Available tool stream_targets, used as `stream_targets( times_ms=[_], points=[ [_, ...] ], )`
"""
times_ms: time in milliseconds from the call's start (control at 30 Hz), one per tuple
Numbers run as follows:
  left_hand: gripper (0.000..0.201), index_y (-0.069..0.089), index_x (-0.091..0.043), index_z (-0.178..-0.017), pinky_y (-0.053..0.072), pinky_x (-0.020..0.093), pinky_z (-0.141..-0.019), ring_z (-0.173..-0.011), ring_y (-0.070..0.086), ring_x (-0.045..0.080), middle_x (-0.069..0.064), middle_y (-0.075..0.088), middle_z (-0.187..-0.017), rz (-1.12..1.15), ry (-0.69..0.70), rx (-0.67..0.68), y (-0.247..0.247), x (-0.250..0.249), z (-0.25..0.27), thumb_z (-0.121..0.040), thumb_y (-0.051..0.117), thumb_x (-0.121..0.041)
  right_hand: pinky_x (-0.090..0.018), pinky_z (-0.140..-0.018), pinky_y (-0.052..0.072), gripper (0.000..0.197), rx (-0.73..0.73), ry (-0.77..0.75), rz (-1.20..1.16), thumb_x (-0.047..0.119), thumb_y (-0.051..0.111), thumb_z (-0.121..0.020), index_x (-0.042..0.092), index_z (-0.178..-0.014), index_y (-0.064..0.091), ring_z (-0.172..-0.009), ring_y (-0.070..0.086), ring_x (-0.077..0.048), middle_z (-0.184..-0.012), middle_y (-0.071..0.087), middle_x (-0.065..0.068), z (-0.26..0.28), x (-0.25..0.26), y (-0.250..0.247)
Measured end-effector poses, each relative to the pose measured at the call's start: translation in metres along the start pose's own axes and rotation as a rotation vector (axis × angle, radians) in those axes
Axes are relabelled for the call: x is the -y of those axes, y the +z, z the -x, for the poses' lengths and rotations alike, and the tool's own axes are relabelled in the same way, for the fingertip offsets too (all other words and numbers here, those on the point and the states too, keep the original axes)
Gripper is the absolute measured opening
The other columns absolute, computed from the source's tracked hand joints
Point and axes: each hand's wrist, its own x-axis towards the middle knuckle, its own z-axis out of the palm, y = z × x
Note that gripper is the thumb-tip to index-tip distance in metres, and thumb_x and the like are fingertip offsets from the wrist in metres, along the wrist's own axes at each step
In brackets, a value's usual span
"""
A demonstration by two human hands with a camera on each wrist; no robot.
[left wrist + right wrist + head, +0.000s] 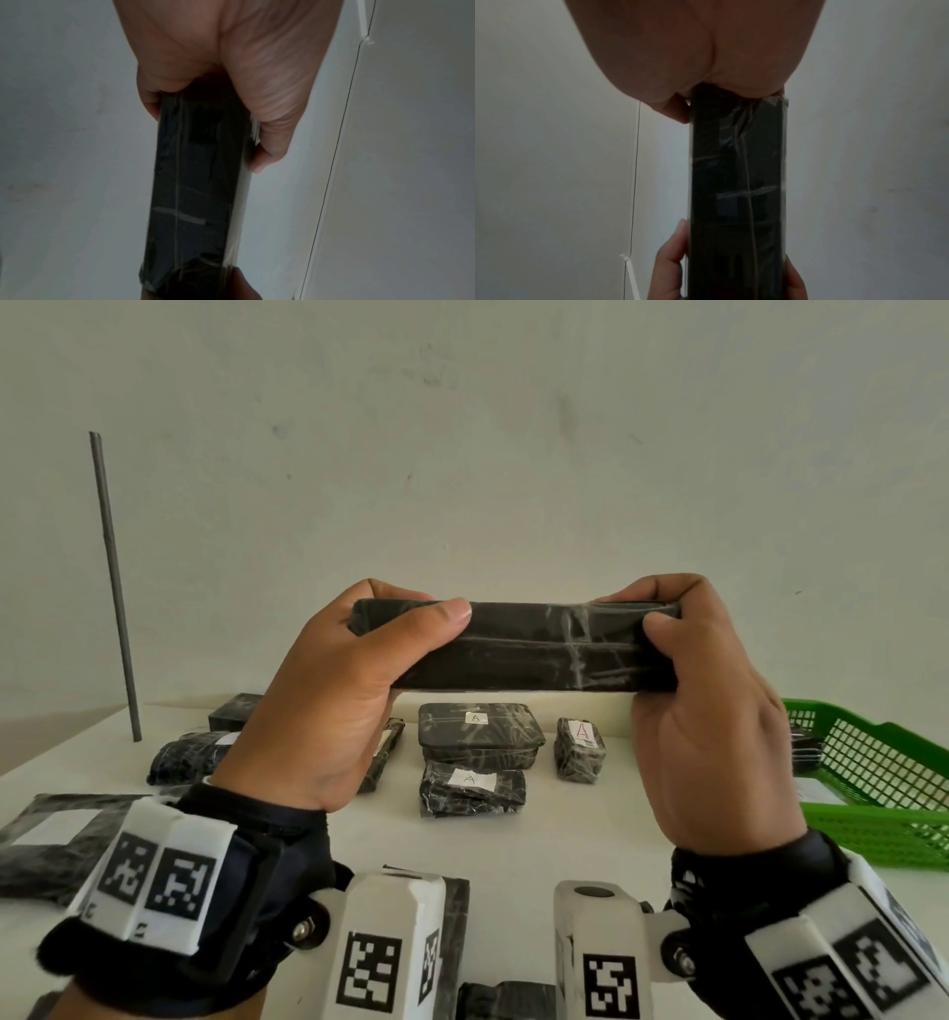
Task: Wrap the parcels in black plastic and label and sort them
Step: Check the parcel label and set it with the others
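A long flat parcel (518,647) wrapped in black plastic and clear tape is held up in the air, level, above the table. My left hand (359,670) grips its left end, thumb on the near face. At the other end my right hand (698,660) grips it, fingers curled over the top edge. The left wrist view shows the parcel (195,192) running away from my left hand (221,85). The right wrist view looks along the parcel (736,192) from my right hand (706,60) toward the far fingers (670,263).
On the white table (565,845) lie several black wrapped parcels, three with white "A" labels (583,731). A green mesh basket (873,788) stands at the right. Black plastic sheet with a white label (46,829) lies at the left. A grey pole (115,588) rises back left.
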Motion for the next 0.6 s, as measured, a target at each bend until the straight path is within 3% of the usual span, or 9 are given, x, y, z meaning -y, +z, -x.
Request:
stream_targets(
  times_ms=[33, 100, 167, 200, 267, 400, 467, 533, 600],
  points=[
    [0.023, 0.063, -0.014, -0.084, 0.055, 0.016, -0.064, -0.07, 0.071, 0.006, -0.004, 0.072, -0.072, 0.006, -0.005, -0.004, 0.0001, 0.0, 0.0003, -0.076, 0.083, -0.02, -0.022, -0.077, 0.043, 0.029, -0.01, -0.012, 0.017, 0.007, 0.038, -0.106, 0.023, -0.094, 0.059, -0.084, 0.055, -0.011, -0.095, 0.063, 0.007, -0.0004, -0.0024, -0.0009],
    [0.021, 0.063, -0.014, -0.084, 0.055, 0.016, -0.064, -0.07, 0.072, 0.006, -0.003, 0.073, -0.073, 0.032, -0.025, -0.003, -0.0001, -0.0004, 0.0005, -0.077, 0.082, -0.02, -0.022, -0.073, 0.044, 0.028, -0.004, 0.015, -0.012, 0.016, 0.038, -0.104, 0.03, -0.097, 0.061, -0.079, 0.053, -0.013, -0.092, 0.063, 0.009, -0.0006, -0.0029, -0.0014],
    [0.02, 0.063, -0.014, -0.084, 0.055, 0.016, -0.063, -0.07, 0.072, 0.006, -0.003, 0.073, -0.072, 0.037, -0.043, 0.001, 0.0013, -0.0008, 0.001, -0.077, 0.082, -0.019, -0.017, -0.084, 0.045, 0.027, 0.004, 0.023, -0.03, 0.025, 0.039, -0.102, 0.041, -0.104, 0.061, -0.087, 0.056, 0.001, -0.098, 0.063, 0.017, -0.0023, -0.0012, 0.0004],
    [0.019, 0.064, -0.013, -0.083, 0.055, 0.016, -0.062, -0.068, 0.072, 0.006, -0.004, 0.073, -0.071, 0.039, -0.054, 0.0, 0.0024, -0.001, 0.0016, -0.076, 0.08, -0.02, -0.02, -0.088, 0.045, 0.027, -0.008, 0.003, -0.042, 0.026, 0.04, -0.101, 0.041, -0.104, 0.063, -0.091, 0.057, 0.003, -0.1, 0.063, 0.018, -0.0033, -0.0035, -0.0021],
    [0.014, 0.065, -0.014, -0.08, 0.056, 0.017, -0.06, -0.065, 0.072, 0.006, -0.004, 0.073, -0.069, 0.06, -0.084, -0.005, 0.0052, -0.0017, 0.0027, -0.072, 0.07, -0.025, -0.029, -0.084, 0.043, 0.023, 0.021, 0.015, -0.118, 0.027, 0.045, -0.098, 0.032, -0.099, 0.068, -0.088, 0.059, -0.006, -0.094, 0.065, 0.01, -0.0038, 0.0009, -0.0025],
    [0.013, 0.067, -0.016, -0.077, 0.056, 0.019, -0.059, -0.065, 0.073, 0.008, -0.003, 0.073, -0.069, 0.082, -0.11, -0.002, 0.0069, -0.0033, 0.0037, -0.072, 0.077, -0.024, -0.016, -0.071, 0.047, 0.017, 0.041, -0.063, -0.037, 0.02, 0.045, -0.109, 0.019, -0.107, 0.062, -0.08, 0.058, -0.002, -0.086, 0.064, 0.014, -0.0014, 0.001, -0.0004],
    [0.014, 0.065, -0.014, -0.079, 0.057, 0.019, -0.06, -0.066, 0.074, 0.01, -0.001, 0.074, -0.071, 0.087, -0.109, 0.017, 0.0057, -0.0041, 0.0037, -0.072, 0.077, -0.02, -0.016, -0.072, 0.05, 0.01, 0.051, -0.108, 0.013, 0.027, 0.055, -0.105, 0.02, -0.11, 0.059, -0.08, 0.06, -0.001, -0.086, 0.064, 0.015, -0.001, 0.0005, 0.0015],
    [0.015, 0.063, -0.013, -0.08, 0.057, 0.019, -0.061, -0.067, 0.074, 0.01, -0.001, 0.074, -0.071, 0.091, -0.098, 0.028, 0.0037, -0.005, 0.0032, -0.07, 0.073, -0.019, -0.019, -0.075, 0.053, 0.027, 0.074, -0.134, 0.08, 0.038, 0.068, -0.094, 0.022, -0.112, 0.056, -0.081, 0.063, 0.0, -0.086, 0.065, 0.017, 0.0001, 0.0007, 0.0035],
    [0.019, 0.064, -0.012, -0.082, 0.057, 0.018, -0.063, -0.069, 0.074, 0.01, 0.0, 0.074, -0.073, 0.104, -0.089, 0.031, 0.0008, -0.0057, 0.0024, -0.073, 0.081, -0.013, -0.026, -0.079, 0.057, 0.035, 0.062, -0.141, 0.155, 0.041, 0.075, -0.089, 0.025, -0.113, 0.055, -0.085, 0.066, -0.003, -0.09, 0.067, 0.017, 0.0013, 0.0014, 0.0054]
  ],
)
